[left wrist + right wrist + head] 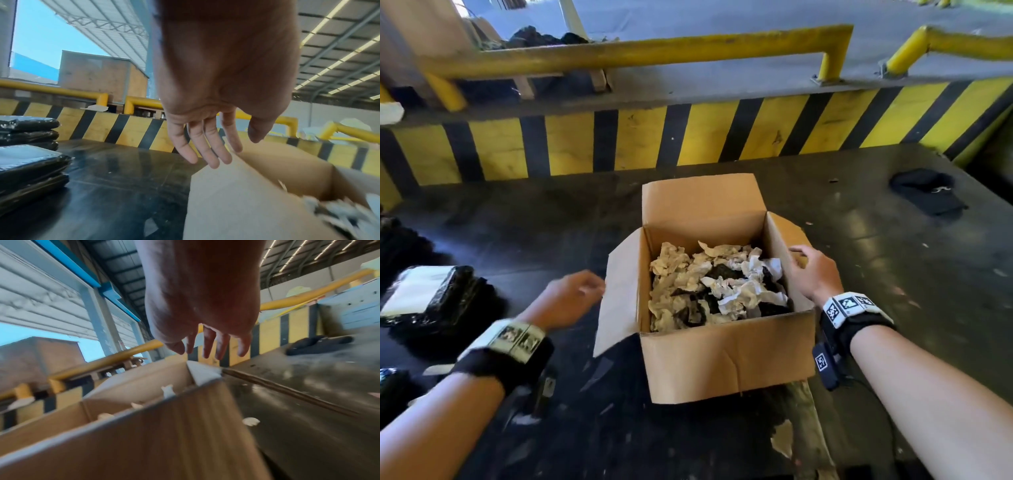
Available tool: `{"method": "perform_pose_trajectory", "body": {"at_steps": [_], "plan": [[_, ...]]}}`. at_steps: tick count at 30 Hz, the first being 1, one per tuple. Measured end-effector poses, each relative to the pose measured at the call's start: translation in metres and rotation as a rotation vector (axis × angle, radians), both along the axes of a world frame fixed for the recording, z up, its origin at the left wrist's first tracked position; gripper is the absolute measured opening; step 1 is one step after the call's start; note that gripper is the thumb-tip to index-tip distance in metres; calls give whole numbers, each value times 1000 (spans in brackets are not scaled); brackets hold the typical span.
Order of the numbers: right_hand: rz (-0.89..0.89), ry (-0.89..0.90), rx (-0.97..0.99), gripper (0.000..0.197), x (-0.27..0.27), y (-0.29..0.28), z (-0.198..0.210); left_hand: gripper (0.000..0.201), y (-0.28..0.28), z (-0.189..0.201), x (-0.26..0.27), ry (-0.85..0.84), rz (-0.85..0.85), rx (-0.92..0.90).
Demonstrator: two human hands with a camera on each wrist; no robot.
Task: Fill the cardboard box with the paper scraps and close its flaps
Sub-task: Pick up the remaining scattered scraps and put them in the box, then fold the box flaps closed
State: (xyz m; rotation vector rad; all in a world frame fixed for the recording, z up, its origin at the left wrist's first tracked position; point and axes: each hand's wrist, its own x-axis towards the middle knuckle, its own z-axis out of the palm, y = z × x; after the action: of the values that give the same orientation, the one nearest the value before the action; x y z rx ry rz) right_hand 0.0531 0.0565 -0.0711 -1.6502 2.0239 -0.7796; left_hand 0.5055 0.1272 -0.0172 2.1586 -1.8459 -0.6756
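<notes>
Two hands are seen flanking the cardboard box (722,356) on the dark desk (893,274); the left hand (566,298) is spread, fingers straight, beside the left flap (619,294); the right hand (813,270) is relaxed over the right flap (784,229); contact cannot be told; paper scraps (709,284) are shown fully only from the head view; the right wrist view alone reveals a stray scrap (251,421) outside.

A dark, glossy bench (859,260) reflects the overhead light, and at its 12 o'clock edge runs a low wall painted in yellow and black stripes (640,144), topped by yellow pipe rails (640,51). Black wrapped bundles (431,294) are stacked at 9 o'clock and a dark cloth (928,193) lies at 2 o'clock. The wrist views show a corrugated metal roof with long strip lights (337,61), blue sky (41,37), and a wooden crate (102,76) beyond the rails.
</notes>
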Motion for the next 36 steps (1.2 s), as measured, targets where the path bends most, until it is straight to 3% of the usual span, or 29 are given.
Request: {"method": "perform_pose_trajectory", "body": {"at_steps": [2, 5, 8, 11, 14, 17, 21, 24, 26, 28, 32, 36], "plan": [[-38, 36, 93, 50, -10, 2, -13, 17, -40, 0, -14, 36, 49, -35], [-117, -6, 263, 81, -24, 3, -37, 42, -63, -30, -31, 79, 140, 68], [-180, -140, 351, 100, -34, 5, -55, 73, -59, -70, -41, 133, 317, 172], [-216, -251, 385, 110, -40, 7, -60, 91, -39, -101, -46, 278, 479, 281], [-303, -290, 446, 106, -49, 13, -60, 102, -27, -115, -46, 434, 589, 336], [-385, -113, 417, 101, -58, 22, -48, 113, -22, -105, -47, 487, 643, 315], [-411, 229, 107, 70, -56, 37, -9, 117, -16, -62, -42, 130, 731, 181], [-292, 387, -293, 49, -44, 46, 15, 98, -17, -17, -42, -87, 640, 82], [-141, 463, -483, 48, -23, 52, 26, 64, -14, 14, -57, -108, 570, -72], [48, 518, -578, 54, 8, 58, 33, 49, -14, 37, -80, -122, 430, -206], [339, 479, -405, 57, 58, 78, 17, 47, -10, 47, -148, -108, 141, -200], [399, 499, -137, 44, 63, 101, -10, 53, 4, -1, -190, -93, -27, -38]]}}
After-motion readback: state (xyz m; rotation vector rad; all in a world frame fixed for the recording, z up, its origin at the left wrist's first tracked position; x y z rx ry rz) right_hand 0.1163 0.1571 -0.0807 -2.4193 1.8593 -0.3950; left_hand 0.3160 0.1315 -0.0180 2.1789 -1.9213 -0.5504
